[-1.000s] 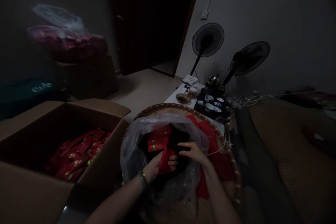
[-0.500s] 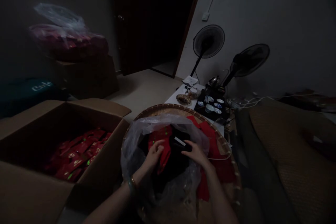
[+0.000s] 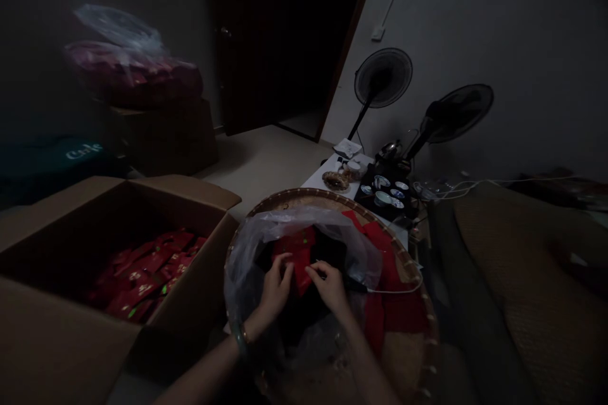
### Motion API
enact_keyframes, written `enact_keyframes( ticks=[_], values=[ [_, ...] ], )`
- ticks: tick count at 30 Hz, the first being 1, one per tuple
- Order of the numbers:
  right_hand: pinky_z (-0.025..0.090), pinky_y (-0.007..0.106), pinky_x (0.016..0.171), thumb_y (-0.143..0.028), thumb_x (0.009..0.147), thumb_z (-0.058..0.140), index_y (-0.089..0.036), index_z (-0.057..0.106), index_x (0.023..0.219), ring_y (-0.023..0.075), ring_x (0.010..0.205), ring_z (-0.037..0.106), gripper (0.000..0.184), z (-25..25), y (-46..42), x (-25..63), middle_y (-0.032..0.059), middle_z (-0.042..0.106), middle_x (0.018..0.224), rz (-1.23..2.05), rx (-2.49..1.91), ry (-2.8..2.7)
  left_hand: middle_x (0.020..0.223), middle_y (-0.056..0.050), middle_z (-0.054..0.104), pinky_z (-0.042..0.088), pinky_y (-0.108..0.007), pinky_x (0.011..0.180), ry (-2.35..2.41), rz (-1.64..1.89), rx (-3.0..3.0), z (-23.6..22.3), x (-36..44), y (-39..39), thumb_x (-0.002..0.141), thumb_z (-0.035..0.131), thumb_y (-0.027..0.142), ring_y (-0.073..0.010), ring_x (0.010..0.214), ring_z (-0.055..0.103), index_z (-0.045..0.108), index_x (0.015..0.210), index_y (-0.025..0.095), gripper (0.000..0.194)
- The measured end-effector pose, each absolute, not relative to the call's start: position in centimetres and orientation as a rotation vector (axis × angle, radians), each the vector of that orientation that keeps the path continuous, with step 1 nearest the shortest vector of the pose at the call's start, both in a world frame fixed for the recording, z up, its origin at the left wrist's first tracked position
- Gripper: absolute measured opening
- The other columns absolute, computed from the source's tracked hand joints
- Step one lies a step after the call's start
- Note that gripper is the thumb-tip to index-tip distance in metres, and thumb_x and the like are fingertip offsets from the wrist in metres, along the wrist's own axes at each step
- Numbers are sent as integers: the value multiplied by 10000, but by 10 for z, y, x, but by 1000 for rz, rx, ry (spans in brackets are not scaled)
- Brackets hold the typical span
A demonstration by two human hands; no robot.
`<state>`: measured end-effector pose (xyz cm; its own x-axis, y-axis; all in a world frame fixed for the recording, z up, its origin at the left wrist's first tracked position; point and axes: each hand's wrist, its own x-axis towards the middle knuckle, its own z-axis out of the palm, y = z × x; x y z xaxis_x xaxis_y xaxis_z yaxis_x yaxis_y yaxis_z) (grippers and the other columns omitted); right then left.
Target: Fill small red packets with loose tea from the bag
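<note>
"What's nearest?"

"At bottom centre, the left hand (image 3: 276,285) is half open, fingers curled towards the thumb. It's by the left side of a red piece (image 3: 301,269); I can't tell whether it grips it. The right hand (image 3: 331,291) has its thumb and fingers bent close at the right side, perhaps pinching an edge, but the dimness hides that."

"And the red piece itself?"

"Centre of the frame, below the middle, against black material (image 3: 304,323) in a clear plastic bag (image 3: 243,272). The bag lies in a round woven tray (image 3: 403,357)."

"What could go wrong?"

"With a light fingertip hold, the piece could slip into the dark folds. The loose bag rim could snag a wrist, too. Just right of the right hand is a dark corded object (image 3: 356,285); its white cord (image 3: 394,292) could catch a sleeve or drag the flat red pieces (image 3: 406,313) in the tray's right side."

"Further out?"

"Lower left, an open carton (image 3: 199,278) holds red packets (image 3: 142,278). Beyond the tray, right of centre, are small cups (image 3: 384,198); a hard shove on the tray might jostle them. Two fans (image 3: 384,78) stand at upper right, and a bagged pink bundle (image 3: 137,76) sits upper left."
</note>
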<state>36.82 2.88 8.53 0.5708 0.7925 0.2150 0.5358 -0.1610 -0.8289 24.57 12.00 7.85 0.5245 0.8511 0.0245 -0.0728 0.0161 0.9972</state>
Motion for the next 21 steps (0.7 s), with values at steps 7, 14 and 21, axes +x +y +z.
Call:
enact_keyframes(
  ticks=[7,14,21],
  values=[
    [436,291,647,-420,729,588,-178,646,656,176,651,572,260,90,35,358,39,648,663,464,-1790,-1029,568,-8,570,344,-227,577,697,617,1427,81,243,132,681,631,380,-130,576,468,653,605,132,260],
    [473,261,543,-552,631,638,-173,599,771,176,671,592,405,68,27,341,37,643,748,783,-1653,-843,565,3,565,344,-221,558,679,560,1103,69,235,138,586,687,449,-114,560,453,648,633,114,340],
    [333,185,306,-636,701,490,-178,562,780,122,480,514,470,57,23,340,11,575,642,860,-1715,-748,499,34,499,303,-196,459,714,542,934,69,226,132,562,715,471,-74,467,399,597,627,106,389]
  ],
)
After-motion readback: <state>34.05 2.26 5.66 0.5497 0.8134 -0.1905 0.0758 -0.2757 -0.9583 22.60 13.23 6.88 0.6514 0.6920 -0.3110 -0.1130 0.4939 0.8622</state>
